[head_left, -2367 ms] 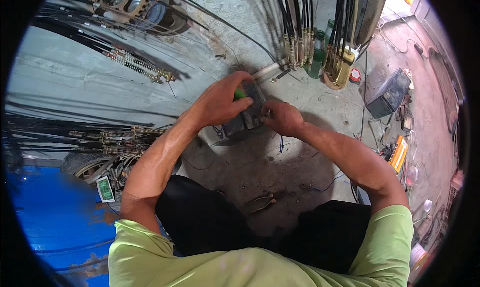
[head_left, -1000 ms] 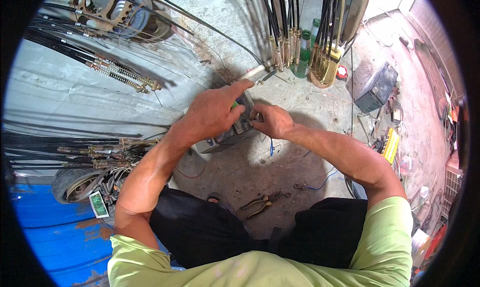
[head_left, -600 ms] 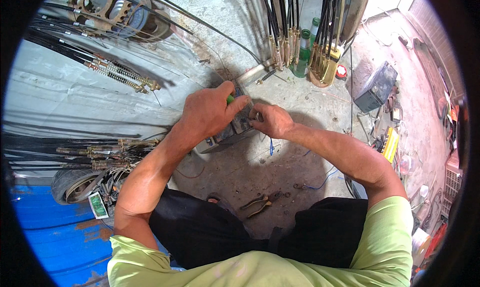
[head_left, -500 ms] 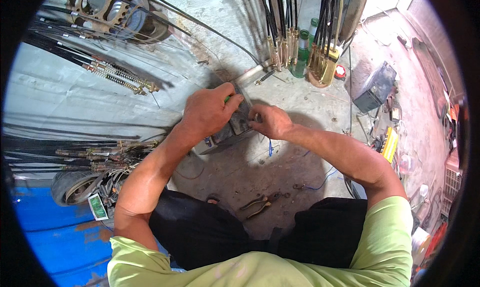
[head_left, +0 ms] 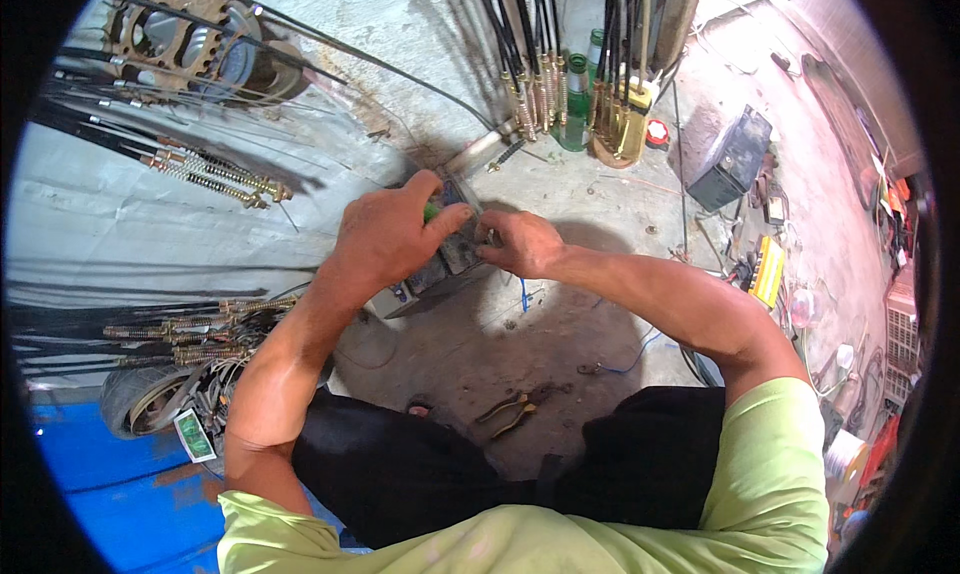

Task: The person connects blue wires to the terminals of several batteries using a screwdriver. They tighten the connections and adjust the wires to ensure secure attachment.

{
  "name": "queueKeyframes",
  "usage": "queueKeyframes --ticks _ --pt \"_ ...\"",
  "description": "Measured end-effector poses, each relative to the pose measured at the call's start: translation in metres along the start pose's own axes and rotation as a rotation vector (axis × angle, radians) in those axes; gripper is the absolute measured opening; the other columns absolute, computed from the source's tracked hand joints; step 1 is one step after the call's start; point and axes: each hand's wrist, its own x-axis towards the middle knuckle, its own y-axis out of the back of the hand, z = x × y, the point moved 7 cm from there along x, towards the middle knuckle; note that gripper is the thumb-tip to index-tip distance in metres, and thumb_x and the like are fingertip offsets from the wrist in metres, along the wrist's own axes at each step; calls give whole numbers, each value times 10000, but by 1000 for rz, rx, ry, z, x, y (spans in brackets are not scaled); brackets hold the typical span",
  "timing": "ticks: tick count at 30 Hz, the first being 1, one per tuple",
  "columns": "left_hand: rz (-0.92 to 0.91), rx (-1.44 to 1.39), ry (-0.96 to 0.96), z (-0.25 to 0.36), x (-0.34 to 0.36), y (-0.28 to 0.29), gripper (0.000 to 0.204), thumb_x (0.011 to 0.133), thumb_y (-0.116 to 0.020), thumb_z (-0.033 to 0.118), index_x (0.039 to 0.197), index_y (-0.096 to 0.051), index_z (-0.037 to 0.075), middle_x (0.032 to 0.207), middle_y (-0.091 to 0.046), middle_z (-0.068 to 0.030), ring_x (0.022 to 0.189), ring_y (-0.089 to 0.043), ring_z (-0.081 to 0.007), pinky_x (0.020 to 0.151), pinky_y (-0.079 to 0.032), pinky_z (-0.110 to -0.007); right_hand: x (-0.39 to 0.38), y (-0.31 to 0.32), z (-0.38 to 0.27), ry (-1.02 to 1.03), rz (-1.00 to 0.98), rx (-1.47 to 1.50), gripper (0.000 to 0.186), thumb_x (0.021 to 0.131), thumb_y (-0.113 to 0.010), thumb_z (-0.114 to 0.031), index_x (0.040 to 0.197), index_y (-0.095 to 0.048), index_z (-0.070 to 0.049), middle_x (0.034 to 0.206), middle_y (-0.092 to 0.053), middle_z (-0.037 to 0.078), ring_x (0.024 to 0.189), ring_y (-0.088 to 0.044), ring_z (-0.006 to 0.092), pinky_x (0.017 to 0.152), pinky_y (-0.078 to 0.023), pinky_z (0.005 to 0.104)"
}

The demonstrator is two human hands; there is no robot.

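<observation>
A dark, box-shaped unit, seemingly a battery [head_left: 458, 252], stands on the floor in front of me, partly covered by my hands. Over its left side is my left hand [head_left: 392, 229], its fingers curled round a green handle [head_left: 432, 213]; the rest of that tool is hidden. At the right edge of the box, my right hand [head_left: 522, 244] has its fingers bent in a pinch. What lies between those fingertips is too small to make out. Just below that hand, a short blue wire [head_left: 525, 296] sticks out over the floor.
Pliers [head_left: 508, 411] lie on the floor between my knees. Black cables with spring ends [head_left: 535, 94] and green bottles [head_left: 574, 104] stand against the wall. Another dark battery [head_left: 732, 159] sits to the right. More cables [head_left: 190, 329] and a wheel [head_left: 145, 399] are at the left.
The view has shifted, so most things appear slightly farther left. My left thumb and index finger have spread apart a little beside the green handle. My right hand keeps its pinch at the box edge.
</observation>
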Motion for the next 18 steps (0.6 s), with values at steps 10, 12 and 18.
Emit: queueKeyframes --ticks 10,12,18 --pt "48 -188 -390 11 -1 -1 416 922 -693 213 1327 -617 159 1054 -732 -167 946 -695 -414 793 -537 -495 2 -6 7 61 -1 55 289 850 -734 -296 1034 -641 -95 898 -710 182 914 -688 405 806 -524 516" --pt "81 -243 -436 14 -5 2 457 900 -712 202 1342 -604 157 1085 -725 -163 961 -692 -402 803 -540 -481 3 -7 9 33 -14 -1 295 852 -728 -289 1063 -634 -106 928 -708 167 919 -686 394 790 -531 493" --pt "-177 -183 -304 12 -9 -32 478 858 -766 244 1296 -616 126 1014 -715 -153 893 -696 -369 778 -542 -454 2 -3 2 3 14 -10 316 851 -731 -301 1086 -647 -107 949 -724 184 967 -688 413 846 -533 515"
